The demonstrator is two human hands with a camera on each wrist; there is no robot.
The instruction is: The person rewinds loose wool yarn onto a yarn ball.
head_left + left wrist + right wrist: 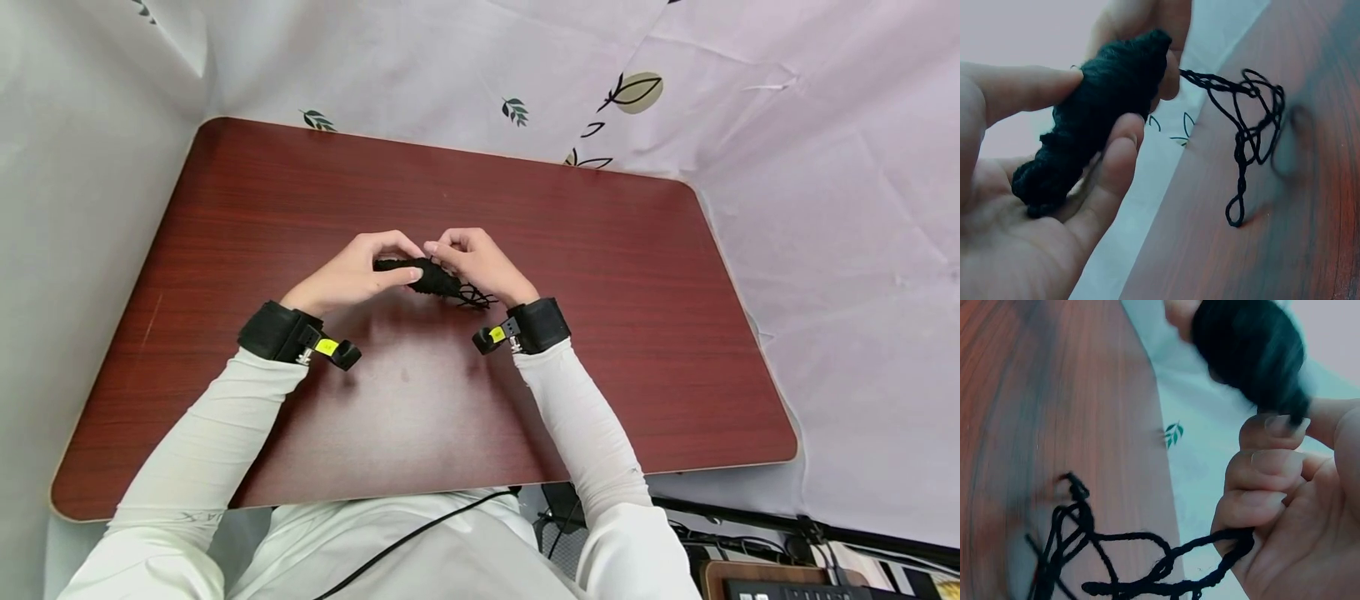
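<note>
A thick, fuzzy bundle of black yarn (437, 280) lies across my left hand (347, 272), close over the table. The left thumb and fingers grip it from both sides, as the left wrist view shows with the bundle (1100, 100) tilted between them. My right hand (483, 262) is at the bundle's other end with its fingers curled in. Loose twisted strands (1141, 536) run out from under those curled fingers. They hang in a tangle of loops (1254, 119) over the table, one small loop lowest.
The dark red wood-grain table (645, 333) has rounded corners. White cloth (450, 67) with leaf prints hangs behind and beside it. A black cable (420, 533) crosses the person's lap. At the lower right, below the table, are a keyboard (795, 590) and several wires.
</note>
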